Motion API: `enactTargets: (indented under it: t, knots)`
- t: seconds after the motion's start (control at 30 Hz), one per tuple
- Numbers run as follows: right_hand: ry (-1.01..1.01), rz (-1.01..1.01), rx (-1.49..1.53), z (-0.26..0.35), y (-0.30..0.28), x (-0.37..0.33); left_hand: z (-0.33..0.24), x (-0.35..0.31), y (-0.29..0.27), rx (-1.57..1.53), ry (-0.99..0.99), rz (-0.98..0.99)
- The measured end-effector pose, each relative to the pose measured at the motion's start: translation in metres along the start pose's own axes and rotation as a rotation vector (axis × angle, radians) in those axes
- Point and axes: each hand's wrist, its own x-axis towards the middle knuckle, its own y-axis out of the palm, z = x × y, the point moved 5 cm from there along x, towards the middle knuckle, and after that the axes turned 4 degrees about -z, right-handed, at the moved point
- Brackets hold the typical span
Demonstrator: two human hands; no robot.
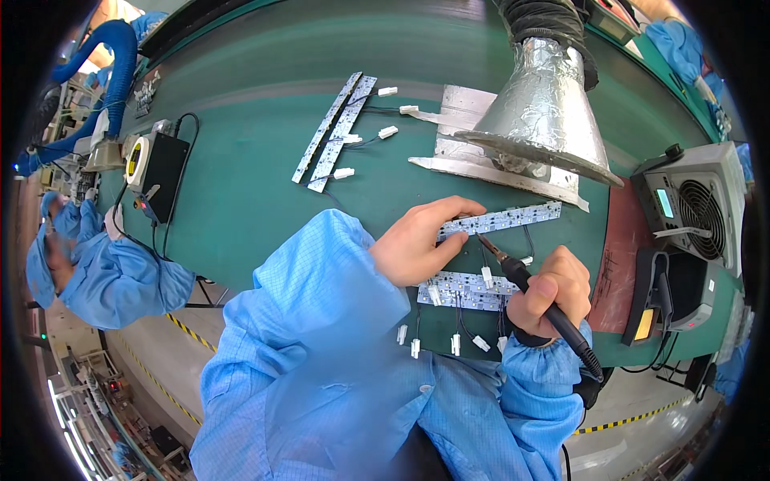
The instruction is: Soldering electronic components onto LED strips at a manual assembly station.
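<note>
My left hand (421, 242) pinches the left end of a white circuit board strip (525, 216) between thumb and fingers. A soldering iron (517, 272) is gripped in my right hand (557, 297), its tip at the strip close to my left thumb. Just nearer to me lie more circuit board strips (469, 289), with thin dark wires ending in white connectors (455, 345). Farther back on the left, two other strips (333, 132) lie side by side on the green mat (249, 184), their connectors pointing right.
A foil-covered fume hood (553, 104) hangs above a metal fixture (461, 108) at the back. On the right stand a fan unit (694, 208) and a soldering station (682, 293). A black box (164, 172) with cables sits left. Another person in blue (120, 268) works at far left.
</note>
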Motion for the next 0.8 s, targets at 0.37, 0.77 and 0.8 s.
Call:
enactTargets:
  t: [0.37, 0.77, 0.8]
  knots:
    - [0.004, -0.010, 0.010, -0.001, 0.000, 0.000, 0.002, 0.000, 0.001, 0.019, 0.012, -0.008]
    - [0.204, -0.364, -0.189, -0.031, -0.050, 0.000, 0.000, 0.001, 0.000, -0.014, -0.021, 0.030]
    - [0.206, -0.320, -0.141, -0.032, -0.048, 0.000, 0.000, 0.000, 0.000, -0.019, -0.025, 0.031]
